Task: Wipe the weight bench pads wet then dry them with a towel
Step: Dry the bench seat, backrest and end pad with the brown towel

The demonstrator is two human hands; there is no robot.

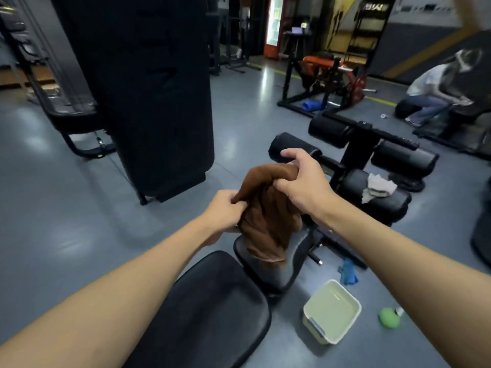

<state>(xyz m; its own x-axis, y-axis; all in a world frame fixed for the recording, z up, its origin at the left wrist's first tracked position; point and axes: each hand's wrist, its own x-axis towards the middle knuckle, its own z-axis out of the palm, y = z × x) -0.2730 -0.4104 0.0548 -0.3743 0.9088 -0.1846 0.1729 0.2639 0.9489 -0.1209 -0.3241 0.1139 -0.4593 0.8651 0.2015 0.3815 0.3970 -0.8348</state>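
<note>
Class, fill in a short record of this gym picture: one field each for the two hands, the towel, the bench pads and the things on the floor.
left hand: pinches the brown towel at its left edge
right hand: grips the towel's top
towel: bunched, hangs over the seat pad
grey cloth: lies on the far pad
floor: pale tub, blue cloth and green bottle, right of the bench
</note>
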